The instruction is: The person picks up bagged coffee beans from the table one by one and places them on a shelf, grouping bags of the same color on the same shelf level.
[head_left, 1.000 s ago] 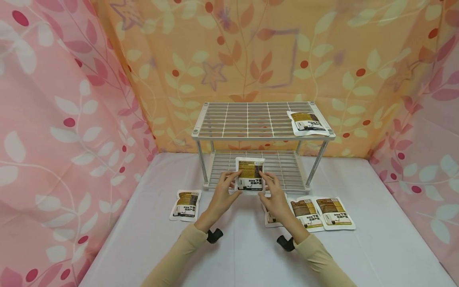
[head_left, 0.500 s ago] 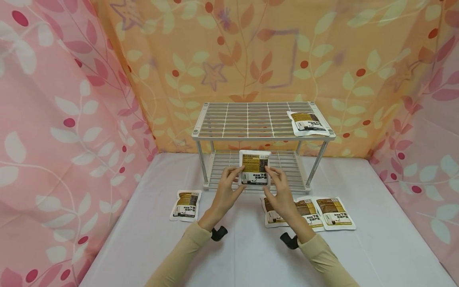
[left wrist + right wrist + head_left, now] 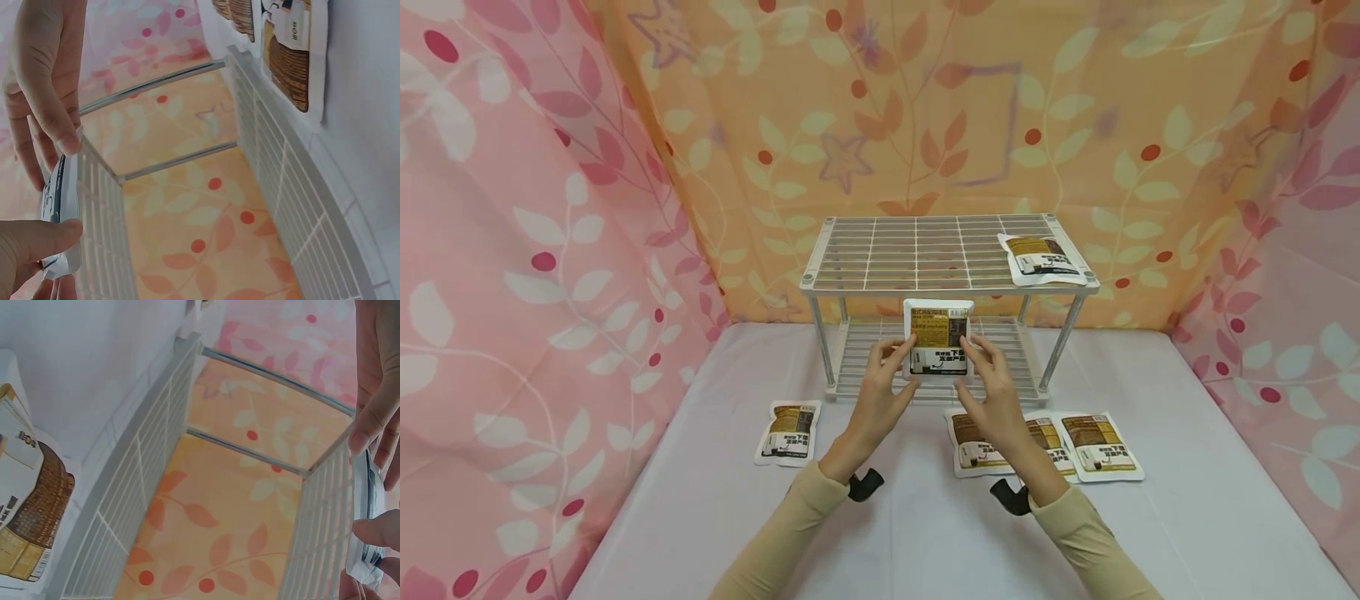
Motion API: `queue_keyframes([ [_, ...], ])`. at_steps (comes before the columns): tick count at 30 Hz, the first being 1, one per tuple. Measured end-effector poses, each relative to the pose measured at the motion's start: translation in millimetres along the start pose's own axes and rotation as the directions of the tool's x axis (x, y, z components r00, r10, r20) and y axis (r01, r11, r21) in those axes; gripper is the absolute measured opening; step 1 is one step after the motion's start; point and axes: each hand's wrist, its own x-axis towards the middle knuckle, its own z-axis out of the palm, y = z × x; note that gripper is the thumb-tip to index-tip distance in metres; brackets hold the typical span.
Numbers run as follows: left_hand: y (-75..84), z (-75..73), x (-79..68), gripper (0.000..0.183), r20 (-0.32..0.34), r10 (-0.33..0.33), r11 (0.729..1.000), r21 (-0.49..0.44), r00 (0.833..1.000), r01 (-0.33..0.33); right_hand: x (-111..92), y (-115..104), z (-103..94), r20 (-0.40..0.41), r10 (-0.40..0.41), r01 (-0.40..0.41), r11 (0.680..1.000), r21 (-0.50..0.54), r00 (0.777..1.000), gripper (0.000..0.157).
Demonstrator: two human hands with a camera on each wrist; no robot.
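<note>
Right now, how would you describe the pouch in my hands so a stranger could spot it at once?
Find the two-tier rack on the table. In front of it, the left hand and right hand hold the pouch by its sides, printed face towards the head camera. The other pouches rest on the rack's top or the table; only this one is held up.

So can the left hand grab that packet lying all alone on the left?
Probably not just yet: the left hand is busy holding the raised packet with the right hand. If it let go, likely yes, since the lone packet lies nearby and nothing seems to block the way.
</note>
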Motion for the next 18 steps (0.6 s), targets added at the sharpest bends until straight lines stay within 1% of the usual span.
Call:
queue_keyframes([
  [4,5.6,-2.2,5.4,0.072,0.000,0.015,0.999,0.044,1.000,-0.015,3,-3,-4.0,0.004,-0.003,0.003,1.000,-0.001,1.000,0.072],
  [8,9.3,-3.2,12.0,0.074,-0.012,0.044,0.997,0.062,0.999,-0.043,8,-5,-8.7,-0.005,-0.016,0.016,1.000,-0.004,1.000,0.073],
  [14,11.0,-4.9,19.1,0.074,-0.048,0.087,0.994,0.062,0.995,-0.084,16,-6,-12.4,-0.041,-0.081,0.080,0.997,-0.021,0.996,0.071],
  [18,11.5,-6.1,24.3,0.068,-0.071,0.106,0.994,0.044,0.992,-0.103,22,-5,-14.4,-0.043,-0.108,0.106,0.994,-0.037,0.993,0.070],
])
